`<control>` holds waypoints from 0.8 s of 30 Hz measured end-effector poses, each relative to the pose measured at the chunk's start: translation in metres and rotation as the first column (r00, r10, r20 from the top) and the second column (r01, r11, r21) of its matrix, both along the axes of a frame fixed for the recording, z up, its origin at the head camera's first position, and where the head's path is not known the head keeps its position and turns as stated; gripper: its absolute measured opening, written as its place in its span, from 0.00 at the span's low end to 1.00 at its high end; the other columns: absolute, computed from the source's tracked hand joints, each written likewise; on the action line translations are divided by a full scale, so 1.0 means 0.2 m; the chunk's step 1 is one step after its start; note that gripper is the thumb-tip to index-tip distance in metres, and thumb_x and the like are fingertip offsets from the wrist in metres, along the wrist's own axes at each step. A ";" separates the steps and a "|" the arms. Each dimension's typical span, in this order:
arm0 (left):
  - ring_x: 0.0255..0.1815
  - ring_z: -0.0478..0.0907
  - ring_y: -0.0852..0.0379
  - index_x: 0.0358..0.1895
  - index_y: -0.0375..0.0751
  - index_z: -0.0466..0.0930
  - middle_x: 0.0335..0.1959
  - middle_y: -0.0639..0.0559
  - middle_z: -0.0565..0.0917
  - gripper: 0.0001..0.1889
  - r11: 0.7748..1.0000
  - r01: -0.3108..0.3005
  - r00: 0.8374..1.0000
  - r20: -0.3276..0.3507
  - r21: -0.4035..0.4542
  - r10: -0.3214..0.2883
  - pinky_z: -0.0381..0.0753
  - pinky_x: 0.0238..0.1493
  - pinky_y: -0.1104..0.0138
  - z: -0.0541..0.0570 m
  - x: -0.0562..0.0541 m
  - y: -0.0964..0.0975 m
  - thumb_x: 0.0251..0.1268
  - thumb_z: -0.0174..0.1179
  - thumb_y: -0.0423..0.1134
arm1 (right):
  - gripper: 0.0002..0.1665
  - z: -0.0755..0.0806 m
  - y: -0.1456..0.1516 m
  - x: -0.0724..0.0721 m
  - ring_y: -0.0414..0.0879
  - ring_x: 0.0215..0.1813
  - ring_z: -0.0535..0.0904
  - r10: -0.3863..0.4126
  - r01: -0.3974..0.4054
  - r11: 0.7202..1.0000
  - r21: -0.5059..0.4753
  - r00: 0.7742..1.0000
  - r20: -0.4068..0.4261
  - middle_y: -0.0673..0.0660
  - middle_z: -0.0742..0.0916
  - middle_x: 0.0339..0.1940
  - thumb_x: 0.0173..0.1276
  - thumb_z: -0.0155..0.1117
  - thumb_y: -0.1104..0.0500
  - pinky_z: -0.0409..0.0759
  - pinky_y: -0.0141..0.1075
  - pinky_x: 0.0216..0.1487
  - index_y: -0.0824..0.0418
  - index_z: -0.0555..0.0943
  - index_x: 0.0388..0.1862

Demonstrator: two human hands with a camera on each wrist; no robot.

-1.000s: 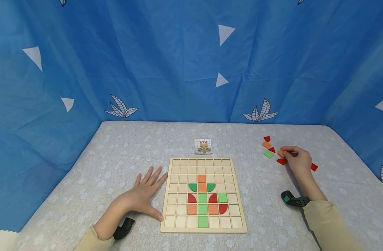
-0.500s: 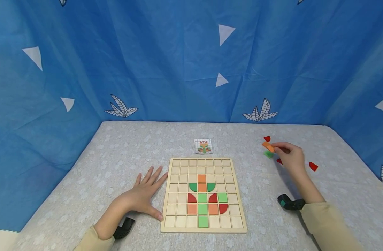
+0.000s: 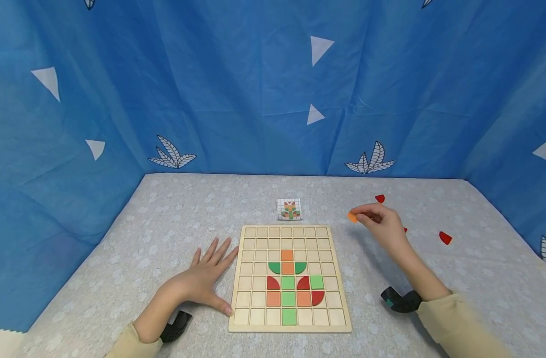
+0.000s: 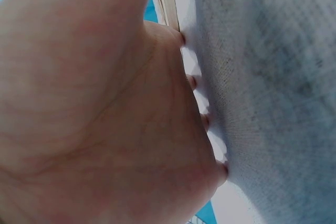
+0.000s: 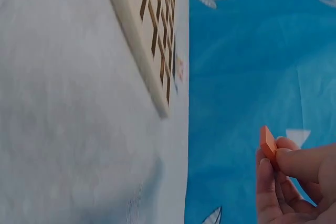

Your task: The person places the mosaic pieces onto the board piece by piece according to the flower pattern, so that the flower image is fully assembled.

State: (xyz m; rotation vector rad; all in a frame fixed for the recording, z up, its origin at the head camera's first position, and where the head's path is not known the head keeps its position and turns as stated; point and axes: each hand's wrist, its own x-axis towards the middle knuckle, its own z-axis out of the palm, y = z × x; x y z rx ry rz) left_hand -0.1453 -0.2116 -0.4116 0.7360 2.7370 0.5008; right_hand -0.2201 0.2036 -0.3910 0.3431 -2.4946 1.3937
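An orange square tile (image 3: 352,217) is pinched between the thumb and fingers of my right hand (image 3: 382,226), lifted over the table to the right of the board. The right wrist view shows the same orange tile (image 5: 268,142) standing out past the fingertips. My left hand (image 3: 206,278) lies with spread fingers on the cloth, its thumb and forefinger at the left edge of the wooden grid board (image 3: 251,316). Green, orange and red tiles sit in the board's middle columns, among them a green square (image 3: 316,282) and a red quarter-circle (image 3: 318,298).
A small printed pattern card (image 3: 289,209) lies behind the board. Red tiles, one at the back (image 3: 380,198) and another at the far right (image 3: 445,237), rest on the patterned tablecloth (image 3: 188,209). My right hand hides part of that area. A blue curtain (image 3: 255,99) hangs behind.
My right hand has picked up the orange tile from among the loose pieces and carried it left toward the board. My left hand has stayed in place.
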 end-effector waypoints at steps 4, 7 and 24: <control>0.71 0.29 0.34 0.74 0.40 0.46 0.74 0.36 0.39 0.69 1.000 0.002 1.000 -0.002 -0.001 -0.002 0.30 0.59 0.34 0.00 0.00 0.00 0.25 0.67 0.73 | 0.09 0.04 -0.12 0.05 0.48 0.43 0.78 0.107 -0.107 0.994 0.000 0.994 0.023 0.60 0.83 0.42 0.65 0.61 0.68 0.77 0.26 0.40 0.67 0.84 0.43; 0.71 0.29 0.34 0.74 0.40 0.46 0.74 0.37 0.39 0.69 1.000 0.003 1.000 -0.003 -0.001 -0.003 0.30 0.59 0.34 -0.01 0.00 0.00 0.25 0.67 0.73 | 0.09 0.03 -0.19 0.07 0.48 0.43 0.79 0.163 -0.163 0.987 -0.001 0.985 0.054 0.56 0.83 0.39 0.64 0.61 0.69 0.78 0.29 0.42 0.65 0.84 0.41; 0.71 0.29 0.35 0.75 0.41 0.46 0.74 0.37 0.38 0.69 1.000 0.003 1.000 0.009 0.001 -0.003 0.29 0.59 0.34 0.00 -0.01 0.00 0.25 0.66 0.74 | 0.12 -0.12 -0.37 0.11 0.45 0.42 0.79 0.413 -0.418 0.906 0.071 0.908 0.074 0.50 0.84 0.38 0.61 0.62 0.73 0.79 0.34 0.41 0.59 0.86 0.37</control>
